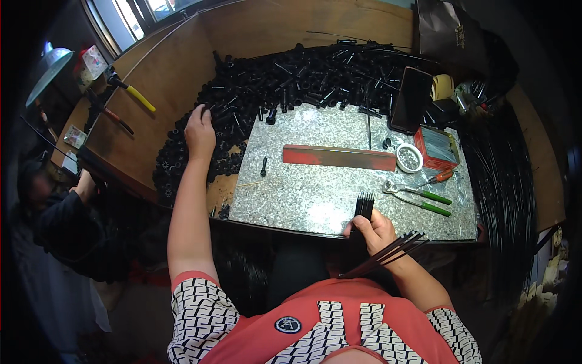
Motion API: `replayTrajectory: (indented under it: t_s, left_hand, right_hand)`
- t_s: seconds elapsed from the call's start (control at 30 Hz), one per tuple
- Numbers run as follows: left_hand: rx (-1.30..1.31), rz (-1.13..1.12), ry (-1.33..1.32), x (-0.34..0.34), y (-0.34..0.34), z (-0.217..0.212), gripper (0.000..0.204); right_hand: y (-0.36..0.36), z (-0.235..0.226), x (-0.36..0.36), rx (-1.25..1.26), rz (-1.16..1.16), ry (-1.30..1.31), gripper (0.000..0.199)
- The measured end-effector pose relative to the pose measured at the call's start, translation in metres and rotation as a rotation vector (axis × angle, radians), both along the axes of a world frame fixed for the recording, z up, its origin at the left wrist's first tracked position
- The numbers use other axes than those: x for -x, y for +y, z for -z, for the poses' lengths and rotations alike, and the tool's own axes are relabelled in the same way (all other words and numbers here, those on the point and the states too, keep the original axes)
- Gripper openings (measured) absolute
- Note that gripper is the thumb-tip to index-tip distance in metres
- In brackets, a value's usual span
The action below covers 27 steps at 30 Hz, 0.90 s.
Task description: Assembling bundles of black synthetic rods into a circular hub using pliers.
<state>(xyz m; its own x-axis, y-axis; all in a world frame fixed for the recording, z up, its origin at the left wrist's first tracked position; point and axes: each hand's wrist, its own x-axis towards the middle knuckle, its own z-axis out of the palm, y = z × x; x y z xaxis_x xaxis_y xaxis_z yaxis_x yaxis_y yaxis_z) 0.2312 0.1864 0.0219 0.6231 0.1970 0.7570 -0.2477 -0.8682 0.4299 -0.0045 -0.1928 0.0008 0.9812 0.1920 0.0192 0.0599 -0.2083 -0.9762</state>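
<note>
My left hand reaches into the left side of a heap of small black tubular parts. Its fingers curl in among the pieces, and whatever they grip is hidden. Over the near edge of a speckled stone slab, my right hand is closed around a bundle of thin black rods, their ends pointing up past the thumb. More dark rods slant across the right wrist. One loose black tubular part lies on the slab, between the hands.
A red-and-grey flat bar lies mid-slab. To its right are a white bowl, a red box, green-handled pincers, a screwdriver and a phone. Long black strands hang at right. Another person is at left.
</note>
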Motion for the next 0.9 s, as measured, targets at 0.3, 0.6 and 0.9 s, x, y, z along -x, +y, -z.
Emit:
replayTrajectory:
  t_s: [0.3,0.6,0.9]
  left_hand:
    - [1.821,0.934,0.338,0.069,-0.076,0.008,0.036]
    - [2.057,1.041,0.472,0.119,-0.144,0.027,0.04]
    - [2.116,1.099,0.499,0.129,-0.155,0.015,0.038]
  right_hand:
    - [0.002,-0.003,-0.002,0.039,-0.017,-0.012,0.025]
    - [0.006,-0.006,-0.002,0.032,-0.007,0.008,0.025]
    - [0.0,-0.001,0.0,0.014,0.005,0.031,0.024]
